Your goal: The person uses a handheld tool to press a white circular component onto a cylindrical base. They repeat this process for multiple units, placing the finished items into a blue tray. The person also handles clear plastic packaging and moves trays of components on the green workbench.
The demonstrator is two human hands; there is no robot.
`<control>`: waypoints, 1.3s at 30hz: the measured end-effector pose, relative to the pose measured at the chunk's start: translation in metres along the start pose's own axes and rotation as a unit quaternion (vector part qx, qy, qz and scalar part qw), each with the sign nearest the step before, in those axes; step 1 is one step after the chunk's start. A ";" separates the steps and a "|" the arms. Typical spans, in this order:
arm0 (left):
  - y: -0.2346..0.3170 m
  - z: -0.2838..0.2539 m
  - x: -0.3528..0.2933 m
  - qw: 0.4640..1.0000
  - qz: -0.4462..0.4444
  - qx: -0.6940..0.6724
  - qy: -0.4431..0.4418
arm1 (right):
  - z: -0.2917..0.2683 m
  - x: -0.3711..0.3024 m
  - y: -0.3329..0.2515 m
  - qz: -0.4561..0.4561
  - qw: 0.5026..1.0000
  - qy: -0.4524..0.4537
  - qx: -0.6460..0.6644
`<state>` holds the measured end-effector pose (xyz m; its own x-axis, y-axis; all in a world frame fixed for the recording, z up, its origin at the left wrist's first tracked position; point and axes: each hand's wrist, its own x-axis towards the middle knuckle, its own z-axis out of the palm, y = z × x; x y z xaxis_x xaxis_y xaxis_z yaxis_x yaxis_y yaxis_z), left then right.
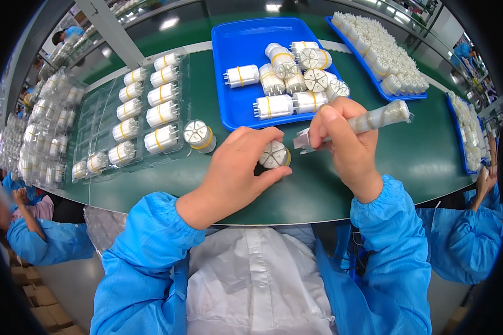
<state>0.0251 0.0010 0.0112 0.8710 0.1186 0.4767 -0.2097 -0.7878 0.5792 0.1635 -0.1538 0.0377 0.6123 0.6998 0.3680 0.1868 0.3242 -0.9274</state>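
My left hand point(229, 170) is closed round a white cylindrical part point(274, 154) standing on the green table. Its segmented round end faces up, and a yellow band shows at its side. Gripped in my right hand point(349, 142) is a hand tool point(383, 116) with a thick, pale, plastic-wrapped handle. The tool's flat pronged tip points left, just beside the held part and apparently apart from it. Left of my left hand, another banded white part point(199, 135) stands on the table by itself.
A clear plastic tray point(98, 109) with rows of banded parts lies to the left. The blue tray point(229, 47) ahead holds several more. At the far right stands a blue tray point(411, 96) packed with white parts. Co-workers' sleeves point(50, 240) show at both sides.
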 end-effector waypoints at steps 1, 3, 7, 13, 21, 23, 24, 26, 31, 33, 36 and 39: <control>-0.003 0.001 -0.002 1.000 -0.010 -0.003 -0.003 | 0.001 0.000 0.001 0.000 1.000 -0.006 0.007; -0.003 0.005 -0.001 1.000 -0.008 -0.026 -0.003 | 0.003 -0.002 0.002 0.005 1.000 -0.008 0.016; 0.002 0.009 0.006 0.999 -0.007 -0.029 -0.036 | 0.002 0.000 0.008 -0.014 1.000 -0.015 -0.004; -0.003 0.012 0.006 0.997 0.007 -0.059 -0.052 | 0.000 0.002 0.005 0.002 1.000 -0.012 -0.010; -0.002 0.014 0.004 1.000 -0.008 0.004 -0.029 | 0.003 0.002 0.014 0.009 0.998 -0.030 -0.045; 0.001 0.013 0.002 0.998 -0.054 0.021 -0.039 | 0.004 0.002 0.009 0.053 0.998 -0.010 -0.015; 0.000 0.013 0.000 0.999 -0.044 0.009 -0.025 | 0.003 0.002 0.009 0.052 0.999 -0.005 -0.005; -0.004 0.014 -0.003 1.000 -0.026 -0.018 0.004 | 0.000 0.002 0.008 0.052 0.999 0.006 0.013; -0.003 0.014 -0.003 0.994 -0.037 -0.096 -0.023 | -0.003 0.004 0.004 0.016 1.000 -0.001 -0.008; -0.002 0.013 -0.001 0.994 -0.033 -0.103 -0.034 | -0.002 0.003 0.005 0.017 1.000 -0.009 -0.016; 0.000 0.011 0.000 0.995 -0.028 -0.085 -0.038 | 0.002 0.003 0.010 0.016 0.999 -0.017 -0.034; 0.002 0.011 0.001 0.999 -0.035 -0.020 -0.031 | 0.002 0.002 0.016 0.011 0.999 -0.022 -0.029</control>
<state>0.0300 -0.0070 0.0058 0.9098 0.1339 0.3928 -0.1640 -0.7534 0.6367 0.1665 -0.1459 0.0237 0.5826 0.7341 0.3488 0.2185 0.2718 -0.9372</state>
